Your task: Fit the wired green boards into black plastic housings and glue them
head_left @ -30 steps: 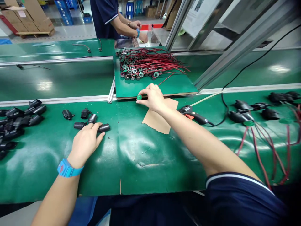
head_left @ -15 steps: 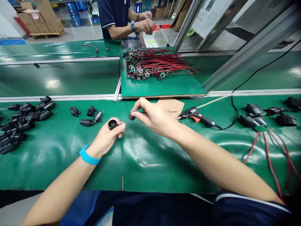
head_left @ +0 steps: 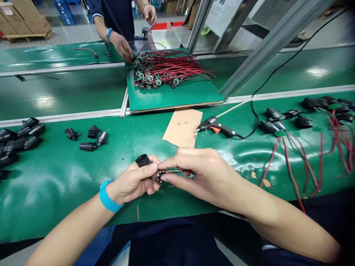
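Note:
My left hand (head_left: pixel 135 181), with a blue band at the wrist, is closed round a black plastic housing (head_left: pixel 142 160) whose round open end points up and away. Between the thumb and fingers of my right hand (head_left: pixel 202 171) is a small motor stator (head_left: pixel 159 176) with copper windings. The stator is up against the near end of the housing, by my left fingertips. How far it sits inside, I cannot tell, as fingers cover the joint.
A glue gun (head_left: pixel 216 126) lies by a cardboard piece (head_left: pixel 179 129). Black housings (head_left: pixel 30 129) are heaped at left, several more (head_left: pixel 94 138) nearer. Wired assemblies (head_left: pixel 274 122) lie at right. Across the bench, a co-worker's hand (head_left: pixel 123 48) touches stators with red wires (head_left: pixel 172 68) on a raised board (head_left: pixel 174 98).
Both hands have come closer to me and together, bringing the stator against the tilted housing. The co-worker's hand has lowered to the wired stators. The view has shifted right.

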Action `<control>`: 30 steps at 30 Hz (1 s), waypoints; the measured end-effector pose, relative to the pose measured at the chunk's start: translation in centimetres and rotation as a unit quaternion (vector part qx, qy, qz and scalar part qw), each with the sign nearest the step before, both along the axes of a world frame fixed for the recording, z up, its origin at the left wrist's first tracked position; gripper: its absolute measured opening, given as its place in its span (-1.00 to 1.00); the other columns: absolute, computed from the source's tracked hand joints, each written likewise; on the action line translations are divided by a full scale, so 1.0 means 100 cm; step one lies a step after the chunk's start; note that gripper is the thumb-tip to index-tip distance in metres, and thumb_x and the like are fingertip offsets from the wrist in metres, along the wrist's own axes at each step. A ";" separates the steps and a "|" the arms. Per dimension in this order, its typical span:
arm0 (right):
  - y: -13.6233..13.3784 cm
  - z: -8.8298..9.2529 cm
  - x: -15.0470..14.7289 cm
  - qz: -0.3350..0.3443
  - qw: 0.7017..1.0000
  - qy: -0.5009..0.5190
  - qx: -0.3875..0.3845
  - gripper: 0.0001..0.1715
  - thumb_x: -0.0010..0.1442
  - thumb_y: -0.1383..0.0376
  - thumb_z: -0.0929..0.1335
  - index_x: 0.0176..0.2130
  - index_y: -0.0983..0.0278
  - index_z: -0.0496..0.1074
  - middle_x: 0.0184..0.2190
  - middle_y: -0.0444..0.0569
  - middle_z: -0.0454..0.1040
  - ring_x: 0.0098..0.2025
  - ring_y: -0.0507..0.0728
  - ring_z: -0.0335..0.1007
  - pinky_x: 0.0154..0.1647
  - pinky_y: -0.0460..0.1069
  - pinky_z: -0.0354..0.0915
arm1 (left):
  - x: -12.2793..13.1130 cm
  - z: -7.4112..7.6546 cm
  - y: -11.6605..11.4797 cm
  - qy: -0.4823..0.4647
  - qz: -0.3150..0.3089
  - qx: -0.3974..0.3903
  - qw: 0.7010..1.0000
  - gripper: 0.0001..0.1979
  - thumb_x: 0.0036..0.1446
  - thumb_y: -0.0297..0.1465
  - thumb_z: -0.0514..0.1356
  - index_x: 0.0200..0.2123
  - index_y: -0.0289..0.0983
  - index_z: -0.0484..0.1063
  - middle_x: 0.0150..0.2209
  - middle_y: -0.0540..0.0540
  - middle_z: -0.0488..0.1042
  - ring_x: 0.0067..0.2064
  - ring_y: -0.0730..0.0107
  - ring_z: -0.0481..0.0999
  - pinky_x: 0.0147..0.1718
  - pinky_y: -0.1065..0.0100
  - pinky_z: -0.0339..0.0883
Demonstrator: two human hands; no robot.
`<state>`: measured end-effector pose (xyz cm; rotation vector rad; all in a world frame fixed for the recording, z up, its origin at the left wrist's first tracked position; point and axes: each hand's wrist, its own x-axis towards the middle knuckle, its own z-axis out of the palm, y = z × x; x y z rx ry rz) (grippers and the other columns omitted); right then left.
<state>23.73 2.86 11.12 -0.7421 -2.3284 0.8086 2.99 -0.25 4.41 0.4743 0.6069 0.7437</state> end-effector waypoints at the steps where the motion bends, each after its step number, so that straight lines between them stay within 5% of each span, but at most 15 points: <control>1: -0.003 -0.002 0.002 -0.005 1.000 0.008 -0.003 -0.85 0.30 0.35 0.45 -0.10 0.27 0.60 -0.45 -0.12 0.48 -0.46 -0.01 0.38 -0.47 -0.11 0.23 | 0.002 0.000 -0.001 0.002 -0.016 -0.004 1.000 -0.59 0.06 -0.13 0.45 -0.29 -0.30 0.40 -0.50 0.05 0.44 -0.59 0.60 0.47 -0.67 0.65 0.28; 3: -0.007 -0.006 0.006 -0.028 0.999 0.024 -0.005 -0.91 0.28 0.34 0.46 -0.19 0.30 0.62 -0.51 -0.15 0.44 -0.52 -0.05 0.30 -0.52 -0.12 0.17 | 0.006 -0.002 -0.004 0.014 -0.022 0.026 0.999 -0.60 0.11 -0.10 0.41 -0.22 -0.30 0.45 -0.48 0.02 0.48 -0.54 0.54 0.53 -0.64 0.62 0.33; 6: -0.011 -0.008 0.013 -0.072 0.997 0.018 -0.007 -0.93 0.26 0.35 0.47 -0.24 0.30 0.63 -0.55 -0.17 0.42 -0.55 -0.07 0.23 -0.54 -0.13 0.11 | 0.005 -0.007 -0.005 0.054 0.034 0.172 0.983 -0.63 0.14 -0.19 0.41 -0.06 -0.24 0.52 -0.33 -0.04 0.59 -0.38 0.47 0.61 -0.44 0.53 0.48; 11: -0.013 -0.013 0.014 -0.091 0.996 0.019 -0.011 -0.95 0.23 0.38 0.48 -0.28 0.31 0.63 -0.56 -0.18 0.40 -0.58 -0.09 0.18 -0.57 -0.14 0.08 | 0.001 -0.012 -0.005 0.145 0.108 0.345 0.921 -0.70 0.01 -0.49 0.49 -0.16 -0.22 0.60 -0.12 -0.10 0.63 -0.22 0.41 0.63 -0.23 0.43 0.53; 18: -0.012 -0.037 -0.007 -0.138 0.983 0.048 0.111 -0.94 0.23 0.38 0.47 -0.30 0.36 0.60 -0.58 -0.16 0.42 -0.61 -0.08 0.18 -0.59 -0.13 0.12 | 0.005 -0.010 -0.009 0.268 0.212 0.316 0.885 -0.75 0.05 -0.41 0.47 -0.23 -0.22 0.52 -0.37 0.04 0.58 -0.36 0.51 0.55 -0.35 0.51 0.42; 23: -0.007 -0.049 -0.015 -0.134 0.980 0.053 0.134 -0.92 0.26 0.39 0.44 -0.30 0.38 0.58 -0.58 -0.15 0.43 -0.62 -0.08 0.20 -0.58 -0.13 0.17 | 0.004 -0.012 -0.014 0.312 0.193 0.301 0.880 -0.77 0.17 -0.34 0.39 -0.20 -0.21 0.40 -0.37 0.06 0.48 -0.38 0.55 0.44 -0.39 0.51 0.33; 27: -0.009 -0.039 -0.001 -0.157 0.973 -0.008 0.167 -0.96 0.28 0.36 0.45 -0.23 0.31 0.57 -0.54 -0.16 0.46 -0.60 -0.06 0.23 -0.54 -0.09 0.19 | 0.001 -0.017 -0.010 0.306 0.164 0.289 0.892 -0.66 0.18 -0.30 0.39 -0.13 -0.16 0.28 -0.24 0.05 0.48 -0.38 0.55 0.43 -0.36 0.44 0.34; 30: -0.023 -0.016 0.024 -0.221 0.948 -0.081 0.215 -0.84 0.26 0.37 0.48 -0.12 0.22 0.56 -0.53 -0.16 0.45 -0.56 0.00 0.30 -0.48 -0.03 0.19 | -0.003 -0.019 -0.004 0.370 0.133 0.340 0.854 -0.62 0.08 -0.24 0.46 -0.21 -0.18 0.33 -0.26 0.02 0.47 -0.29 0.45 0.46 -0.25 0.36 0.34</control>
